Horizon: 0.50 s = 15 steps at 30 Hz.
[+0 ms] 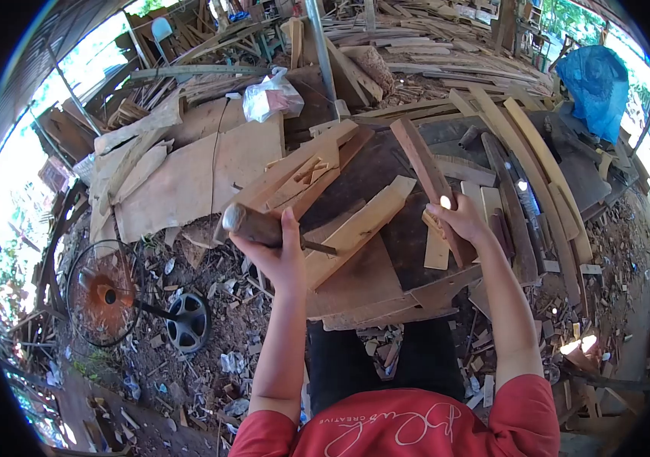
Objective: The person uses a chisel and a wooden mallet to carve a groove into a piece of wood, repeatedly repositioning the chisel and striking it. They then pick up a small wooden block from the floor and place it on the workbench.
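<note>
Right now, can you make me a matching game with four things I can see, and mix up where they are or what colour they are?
Things:
1. Tarp
2. Wooden-handled tool
3. Plastic bag
4. Reddish-brown wood bar

Places and colours:
A. Held in the right hand
B. Whitish
C. Held in the left hand
D. Blue

Right pairs: 1-D, 2-C, 3-B, 4-A

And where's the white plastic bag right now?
In the head view, the white plastic bag is left of centre near the top, beyond the left hand, by the brown board and just left of the metal pole.
</note>
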Each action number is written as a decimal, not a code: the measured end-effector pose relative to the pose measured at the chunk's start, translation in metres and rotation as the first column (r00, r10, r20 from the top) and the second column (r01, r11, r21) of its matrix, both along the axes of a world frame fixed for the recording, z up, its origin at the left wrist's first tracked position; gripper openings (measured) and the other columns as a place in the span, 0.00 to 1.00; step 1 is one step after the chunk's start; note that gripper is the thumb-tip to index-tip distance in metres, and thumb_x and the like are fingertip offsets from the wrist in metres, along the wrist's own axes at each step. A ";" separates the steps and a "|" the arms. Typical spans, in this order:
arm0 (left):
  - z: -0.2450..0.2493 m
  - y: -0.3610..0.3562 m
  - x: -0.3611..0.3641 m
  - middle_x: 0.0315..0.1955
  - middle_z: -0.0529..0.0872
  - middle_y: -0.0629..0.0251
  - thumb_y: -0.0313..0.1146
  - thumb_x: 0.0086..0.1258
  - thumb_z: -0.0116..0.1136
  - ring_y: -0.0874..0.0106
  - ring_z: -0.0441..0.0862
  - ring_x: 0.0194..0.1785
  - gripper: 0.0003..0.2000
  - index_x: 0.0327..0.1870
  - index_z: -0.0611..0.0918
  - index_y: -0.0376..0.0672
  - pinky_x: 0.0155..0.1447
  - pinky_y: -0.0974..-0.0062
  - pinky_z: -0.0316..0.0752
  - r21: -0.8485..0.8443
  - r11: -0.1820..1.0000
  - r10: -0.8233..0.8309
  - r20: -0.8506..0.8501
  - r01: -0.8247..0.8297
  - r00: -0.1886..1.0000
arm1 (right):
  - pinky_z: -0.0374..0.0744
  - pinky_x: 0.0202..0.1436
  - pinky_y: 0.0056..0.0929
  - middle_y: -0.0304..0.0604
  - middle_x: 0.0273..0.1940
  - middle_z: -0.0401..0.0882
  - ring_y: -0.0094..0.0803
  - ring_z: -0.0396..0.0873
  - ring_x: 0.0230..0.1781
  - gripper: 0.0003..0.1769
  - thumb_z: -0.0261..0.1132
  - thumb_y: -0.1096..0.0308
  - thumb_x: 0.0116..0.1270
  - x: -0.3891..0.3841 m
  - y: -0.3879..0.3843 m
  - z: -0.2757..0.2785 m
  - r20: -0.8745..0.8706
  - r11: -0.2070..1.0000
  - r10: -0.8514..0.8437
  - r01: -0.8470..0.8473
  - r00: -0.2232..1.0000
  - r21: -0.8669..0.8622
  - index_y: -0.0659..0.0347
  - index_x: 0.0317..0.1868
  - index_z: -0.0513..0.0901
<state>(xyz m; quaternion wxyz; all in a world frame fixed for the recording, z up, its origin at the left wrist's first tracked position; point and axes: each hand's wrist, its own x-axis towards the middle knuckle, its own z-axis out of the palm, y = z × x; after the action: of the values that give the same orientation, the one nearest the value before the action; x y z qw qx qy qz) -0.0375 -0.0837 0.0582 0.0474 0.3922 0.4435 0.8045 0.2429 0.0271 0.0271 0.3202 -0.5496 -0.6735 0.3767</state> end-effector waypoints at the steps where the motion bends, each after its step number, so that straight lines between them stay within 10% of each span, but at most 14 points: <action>1: 0.000 -0.003 0.001 0.35 0.74 0.64 0.24 0.61 0.59 0.78 0.74 0.33 0.27 0.57 0.57 0.42 0.37 0.81 0.72 0.012 1.000 -0.022 0.019 0.021 1.000 | 0.74 0.47 0.30 0.54 0.43 0.78 0.37 0.78 0.44 0.42 0.67 0.43 0.47 0.000 0.000 0.001 0.013 1.000 0.005 -0.005 1.000 -0.015 0.72 0.50 0.73; 15: -0.009 -0.019 0.001 0.34 0.74 0.67 0.22 0.61 0.58 0.79 0.72 0.34 0.19 0.48 0.63 0.42 0.40 0.81 0.71 0.007 0.999 -0.033 0.022 0.033 0.999 | 0.74 0.47 0.29 0.54 0.43 0.78 0.37 0.78 0.44 0.42 0.67 0.43 0.46 -0.002 -0.002 0.003 0.023 1.000 -0.001 0.001 1.000 -0.030 0.73 0.50 0.73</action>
<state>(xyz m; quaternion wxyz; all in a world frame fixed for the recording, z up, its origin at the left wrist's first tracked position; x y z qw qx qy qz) -0.0364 -0.1025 0.0494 0.0640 0.3908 0.4337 0.8094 0.2411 0.0253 0.0296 0.3045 -0.5589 -0.6710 0.3803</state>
